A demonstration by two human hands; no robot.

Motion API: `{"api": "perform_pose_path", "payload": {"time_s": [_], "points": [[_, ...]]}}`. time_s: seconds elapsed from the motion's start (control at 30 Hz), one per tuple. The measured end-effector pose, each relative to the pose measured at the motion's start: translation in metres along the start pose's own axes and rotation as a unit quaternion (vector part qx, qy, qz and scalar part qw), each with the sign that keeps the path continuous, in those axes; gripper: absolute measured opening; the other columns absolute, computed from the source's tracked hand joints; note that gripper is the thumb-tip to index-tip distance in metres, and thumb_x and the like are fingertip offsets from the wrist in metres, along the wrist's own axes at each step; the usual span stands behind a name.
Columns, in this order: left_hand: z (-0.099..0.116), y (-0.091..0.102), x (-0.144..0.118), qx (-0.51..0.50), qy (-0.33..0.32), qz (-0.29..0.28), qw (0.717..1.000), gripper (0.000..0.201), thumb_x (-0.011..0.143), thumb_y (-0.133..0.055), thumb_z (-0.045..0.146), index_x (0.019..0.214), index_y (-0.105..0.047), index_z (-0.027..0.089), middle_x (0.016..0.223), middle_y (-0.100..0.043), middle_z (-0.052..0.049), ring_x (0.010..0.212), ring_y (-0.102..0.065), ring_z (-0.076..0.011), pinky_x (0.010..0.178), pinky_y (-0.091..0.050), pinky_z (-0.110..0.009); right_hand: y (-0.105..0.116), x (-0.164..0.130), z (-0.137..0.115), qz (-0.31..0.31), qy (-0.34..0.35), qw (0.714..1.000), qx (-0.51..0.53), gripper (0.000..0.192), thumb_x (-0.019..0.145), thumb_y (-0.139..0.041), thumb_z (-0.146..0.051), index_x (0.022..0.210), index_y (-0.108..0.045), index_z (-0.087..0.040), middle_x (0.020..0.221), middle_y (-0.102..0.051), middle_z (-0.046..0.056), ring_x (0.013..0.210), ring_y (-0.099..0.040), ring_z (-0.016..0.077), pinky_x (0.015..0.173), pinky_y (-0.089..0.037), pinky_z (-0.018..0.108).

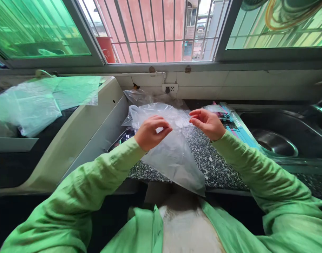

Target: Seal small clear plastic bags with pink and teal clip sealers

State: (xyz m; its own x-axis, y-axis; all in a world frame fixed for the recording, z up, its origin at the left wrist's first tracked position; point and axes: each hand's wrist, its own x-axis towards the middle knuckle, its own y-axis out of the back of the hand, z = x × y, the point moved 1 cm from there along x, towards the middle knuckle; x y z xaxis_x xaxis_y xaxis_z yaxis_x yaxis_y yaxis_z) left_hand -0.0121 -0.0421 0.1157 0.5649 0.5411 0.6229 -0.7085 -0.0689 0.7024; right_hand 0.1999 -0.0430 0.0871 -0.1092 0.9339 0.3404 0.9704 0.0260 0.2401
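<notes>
My left hand (154,131) is over a clear plastic bag (173,158). Its thumb and fingertips come together in a pinch, and whatever may be between them is too small to make out. To the right, my right hand (208,123) hovers with fingers curved and the thumb a little apart, nothing visible in it. The crumpled bag lies on the speckled countertop (216,168), its pointed lower corner hanging past the front edge. More clear plastic (139,96) is bunched behind it. Part of a dark basket-like item (126,135) shows beside my left wrist.
A metal sink (276,140) is on the right, with pink and blue strips (237,130) along its near side. At left stands a pale appliance-like casing (79,137) with plastic sheets (45,102) on top. A wall socket (170,88) sits below the barred window.
</notes>
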Motion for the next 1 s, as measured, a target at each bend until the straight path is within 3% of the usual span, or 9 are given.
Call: {"api": "perform_pose_path", "payload": {"time_s": [0.1,0.23,0.37,0.47,0.5,0.57,0.67,0.9,1.0], "points": [[-0.003,0.019,-0.020,0.000,-0.004,0.054,0.999,0.015,0.075,-0.055,0.024,0.064,-0.059,0.015,0.063,-0.058,-0.002,0.063,-0.050,-0.0101,0.064,-0.044,-0.026,0.000,-0.016,0.037,-0.015,-0.179,0.983,0.026,0.023,0.069,-0.061,-0.032,0.083,-0.052,-0.016,0.063,-0.061,0.000,0.055,-0.051,0.0081,0.050,-0.040,0.021],[-0.007,0.032,-0.040,0.013,0.004,0.095,0.995,0.009,0.074,-0.057,0.023,0.067,-0.059,0.017,0.065,-0.058,-0.001,0.064,-0.051,-0.0107,0.061,-0.045,-0.026,-0.029,-0.053,0.074,-0.072,-0.368,0.913,0.163,0.022,0.077,-0.052,-0.037,0.088,-0.050,-0.018,0.065,-0.065,0.003,0.055,-0.056,0.0103,0.050,-0.041,0.021],[-0.005,0.036,-0.048,0.025,-0.029,0.128,0.991,0.005,0.071,-0.060,0.018,0.068,-0.057,0.019,0.065,-0.056,0.001,0.064,-0.049,-0.0103,0.059,-0.044,-0.026,-0.072,-0.083,0.080,-0.141,-0.433,0.824,0.337,0.035,0.079,-0.042,-0.049,0.084,-0.053,-0.016,0.061,-0.063,0.003,0.053,-0.057,0.0120,0.052,-0.044,0.025],[0.000,0.038,-0.053,0.045,-0.068,0.139,0.987,0.006,0.070,-0.060,0.016,0.069,-0.056,0.019,0.065,-0.055,0.001,0.065,-0.049,-0.0103,0.060,-0.045,-0.027,-0.093,-0.094,0.068,-0.246,-0.416,0.766,0.424,0.049,0.074,-0.043,-0.059,0.071,-0.057,-0.011,0.060,-0.062,0.007,0.054,-0.057,0.0144,0.051,-0.045,0.027],[0.002,0.040,-0.055,0.058,-0.077,0.139,0.986,0.005,0.070,-0.061,0.017,0.068,-0.056,0.019,0.065,-0.056,0.001,0.065,-0.050,-0.0105,0.061,-0.045,-0.027,-0.097,-0.095,0.063,-0.254,-0.404,0.761,0.441,0.049,0.070,-0.048,-0.059,0.069,-0.058,-0.011,0.059,-0.061,0.007,0.053,-0.057,0.0143,0.051,-0.045,0.027],[0.007,0.043,-0.059,0.087,-0.080,0.130,0.984,0.006,0.070,-0.060,0.020,0.066,-0.056,0.019,0.064,-0.056,0.001,0.064,-0.051,-0.0112,0.061,-0.046,-0.028,-0.097,-0.095,0.054,-0.235,-0.384,0.773,0.447,0.041,0.060,-0.062,-0.052,0.063,-0.058,-0.012,0.053,-0.058,0.002,0.047,-0.052,0.0106,0.047,-0.042,0.024],[0.014,0.050,-0.066,0.103,-0.099,0.118,0.983,0.006,0.068,-0.062,0.019,0.066,-0.056,0.020,0.064,-0.058,0.000,0.064,-0.052,-0.0122,0.061,-0.047,-0.030,-0.091,-0.091,0.045,-0.181,-0.360,0.815,0.417,0.033,0.047,-0.075,-0.037,0.058,-0.056,-0.013,0.047,-0.053,-0.004,0.041,-0.045,0.0055,0.042,-0.036,0.019],[0.017,0.055,-0.083,0.107,-0.109,0.099,0.983,0.007,0.068,-0.061,0.016,0.068,-0.058,0.022,0.064,-0.059,0.001,0.064,-0.053,-0.0126,0.058,-0.047,-0.028,-0.071,-0.073,0.045,-0.129,-0.290,0.897,0.307,0.035,0.049,-0.075,-0.039,0.056,-0.054,-0.012,0.042,-0.048,-0.006,0.038,-0.039,0.0025,0.038,-0.024,0.017],[0.011,0.054,-0.091,0.108,-0.093,0.095,0.985,0.005,0.069,-0.061,0.018,0.068,-0.058,0.023,0.065,-0.060,0.000,0.064,-0.053,-0.0128,0.058,-0.047,-0.029,-0.066,-0.070,0.047,-0.111,-0.292,0.906,0.285,0.036,0.050,-0.074,-0.041,0.056,-0.055,-0.012,0.043,-0.048,-0.006,0.039,-0.038,0.0018,0.039,-0.023,0.016]]}}
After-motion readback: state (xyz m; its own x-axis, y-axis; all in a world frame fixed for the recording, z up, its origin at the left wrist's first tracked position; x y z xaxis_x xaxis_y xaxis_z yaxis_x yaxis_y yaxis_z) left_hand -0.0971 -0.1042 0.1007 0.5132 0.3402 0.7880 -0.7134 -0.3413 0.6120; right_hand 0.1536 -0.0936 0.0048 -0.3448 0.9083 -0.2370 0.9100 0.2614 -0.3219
